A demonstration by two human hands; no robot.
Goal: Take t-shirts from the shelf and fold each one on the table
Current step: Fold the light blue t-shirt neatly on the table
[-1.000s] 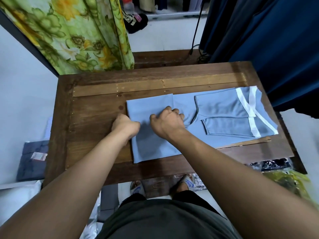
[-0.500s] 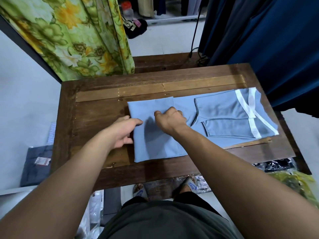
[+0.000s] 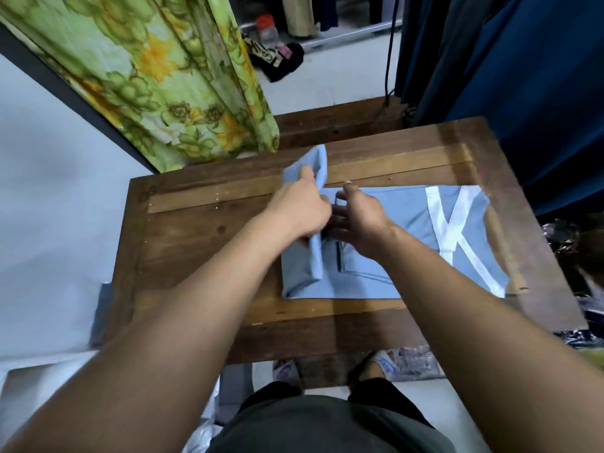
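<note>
A: Where's the t-shirt?

B: The light blue t-shirt (image 3: 408, 223) lies across the right half of the wooden table (image 3: 202, 243), its white-striped end toward the right edge, its folded body reaching near the front edge.

A: And the hands?

B: The left hand (image 3: 299, 210) grips the shirt's left end, fingers curled round the cloth, holding that flap raised off the tabletop toward the far edge. The right hand (image 3: 359, 220) rests just beside it, fingers spread flat on the fabric.

A: Beyond the table?

B: A green floral curtain (image 3: 163, 80) hangs past the far-left corner, dark blue cloth (image 3: 529, 80) past the far-right.
</note>
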